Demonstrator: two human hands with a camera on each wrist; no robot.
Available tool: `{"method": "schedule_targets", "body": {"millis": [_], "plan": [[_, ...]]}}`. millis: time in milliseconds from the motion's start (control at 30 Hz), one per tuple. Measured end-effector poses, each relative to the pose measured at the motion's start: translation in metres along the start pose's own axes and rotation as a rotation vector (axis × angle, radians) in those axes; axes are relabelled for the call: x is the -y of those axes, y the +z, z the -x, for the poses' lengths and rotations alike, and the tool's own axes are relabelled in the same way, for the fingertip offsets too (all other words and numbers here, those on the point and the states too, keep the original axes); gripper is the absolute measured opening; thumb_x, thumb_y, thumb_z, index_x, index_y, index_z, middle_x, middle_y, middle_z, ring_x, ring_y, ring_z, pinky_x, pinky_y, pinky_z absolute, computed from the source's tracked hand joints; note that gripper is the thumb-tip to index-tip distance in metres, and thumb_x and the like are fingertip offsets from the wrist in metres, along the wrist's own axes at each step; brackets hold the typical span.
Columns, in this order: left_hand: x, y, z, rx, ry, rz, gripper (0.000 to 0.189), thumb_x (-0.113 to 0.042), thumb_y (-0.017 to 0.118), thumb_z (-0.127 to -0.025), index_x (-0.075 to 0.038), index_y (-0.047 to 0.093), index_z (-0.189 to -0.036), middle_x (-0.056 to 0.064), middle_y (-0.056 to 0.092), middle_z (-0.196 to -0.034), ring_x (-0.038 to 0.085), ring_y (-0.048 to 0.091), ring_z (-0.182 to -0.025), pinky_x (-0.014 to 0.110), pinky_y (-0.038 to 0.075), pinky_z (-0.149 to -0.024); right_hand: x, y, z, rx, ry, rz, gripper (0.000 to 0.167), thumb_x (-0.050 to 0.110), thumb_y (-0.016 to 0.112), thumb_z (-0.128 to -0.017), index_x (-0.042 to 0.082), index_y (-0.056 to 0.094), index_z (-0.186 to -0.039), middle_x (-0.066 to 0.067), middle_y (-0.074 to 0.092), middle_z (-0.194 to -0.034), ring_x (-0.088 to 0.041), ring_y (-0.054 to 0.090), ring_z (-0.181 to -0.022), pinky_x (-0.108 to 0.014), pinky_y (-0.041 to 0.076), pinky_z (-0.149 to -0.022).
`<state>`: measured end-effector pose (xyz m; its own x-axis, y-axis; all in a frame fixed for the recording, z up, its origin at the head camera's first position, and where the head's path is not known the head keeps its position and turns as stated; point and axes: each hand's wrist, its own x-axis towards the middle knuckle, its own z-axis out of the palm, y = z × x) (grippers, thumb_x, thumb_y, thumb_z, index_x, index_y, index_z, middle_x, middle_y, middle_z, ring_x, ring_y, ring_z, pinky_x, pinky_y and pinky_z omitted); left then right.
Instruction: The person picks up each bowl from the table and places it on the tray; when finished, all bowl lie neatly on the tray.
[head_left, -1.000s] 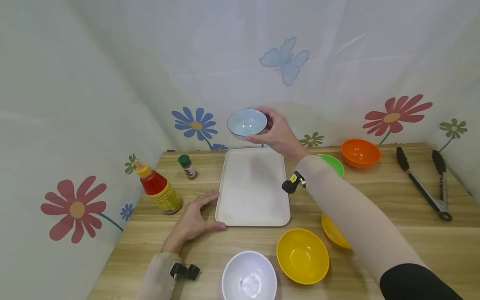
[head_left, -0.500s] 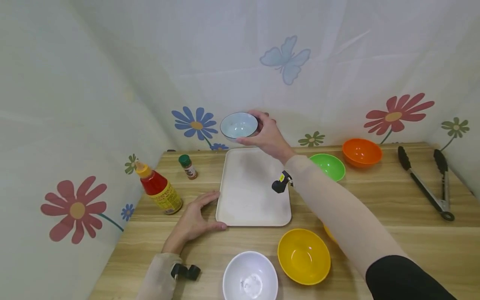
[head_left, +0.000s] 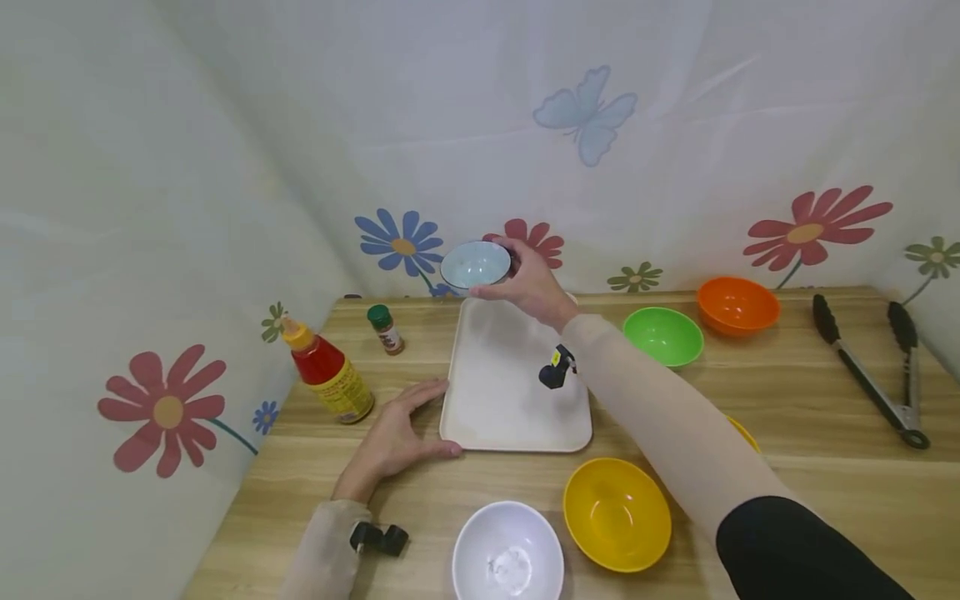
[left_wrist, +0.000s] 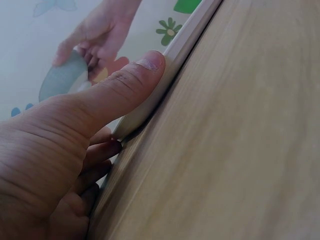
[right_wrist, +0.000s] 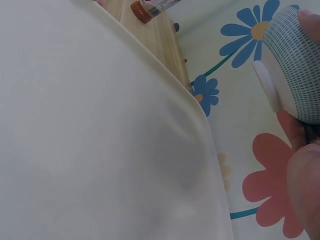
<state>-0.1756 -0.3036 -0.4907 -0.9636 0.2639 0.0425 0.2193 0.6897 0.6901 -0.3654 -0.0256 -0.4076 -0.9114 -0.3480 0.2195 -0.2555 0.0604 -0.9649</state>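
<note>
A small light-blue bowl (head_left: 476,265) with a dark rim is held up in front of the wall curtain, above the tray's far edge. My right hand (head_left: 528,282) grips it from the right side, thumb nearer me. In the right wrist view the bowl (right_wrist: 295,65) shows a teal patterned outside and a white foot. A white rectangular tray (head_left: 517,408) lies on the wooden table. My left hand (head_left: 397,433) rests at its near left corner, fingers along the left side. In the left wrist view my thumb (left_wrist: 127,85) touches the tray's rim.
To the left stand a red sauce bottle (head_left: 333,375) and a green-capped spice jar (head_left: 386,331). Green (head_left: 663,336) and orange (head_left: 738,305) bowls sit at the back right, tongs (head_left: 870,375) beyond. White (head_left: 507,550) and yellow (head_left: 617,514) bowls stand nearest; another yellow bowl is mostly behind my right arm.
My right hand has carried the light-blue bowl leftward and lower over the tray's far end. The left hand stays at the tray's corner. The head view has shifted slightly.
</note>
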Motion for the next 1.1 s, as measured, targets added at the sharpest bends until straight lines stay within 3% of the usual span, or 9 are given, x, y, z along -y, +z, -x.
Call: {"method": "schedule_targets", "body": {"millis": [333, 1100], "plan": [[0.000, 0.000, -0.001, -0.004, 0.041, -0.002, 0.108, -0.052, 0.106, -0.071, -0.020, 0.059, -0.163, 0.005, 0.054, -0.170, 0.036, 0.045, -0.160, 0.061, 0.036, -0.133, -0.022, 0.004, 0.002, -0.002, 0.079, 0.129, 0.101, 0.034, 0.101, -0.086, 0.015, 0.045, -0.167, -0.008, 0.054, -0.162, -0.030, 0.052, -0.153, -0.045, 0.049, -0.126], [0.000, -0.001, 0.000, -0.011, 0.046, -0.012, 0.106, -0.051, 0.106, -0.072, -0.021, 0.060, -0.162, 0.003, 0.055, -0.169, 0.034, 0.046, -0.160, 0.059, 0.036, -0.133, -0.061, 0.012, 0.000, 0.057, 0.131, 0.185, 0.105, 0.032, 0.101, -0.085, 0.007, 0.041, -0.167, -0.016, 0.053, -0.162, -0.034, 0.055, -0.148, -0.049, 0.047, -0.128]]}}
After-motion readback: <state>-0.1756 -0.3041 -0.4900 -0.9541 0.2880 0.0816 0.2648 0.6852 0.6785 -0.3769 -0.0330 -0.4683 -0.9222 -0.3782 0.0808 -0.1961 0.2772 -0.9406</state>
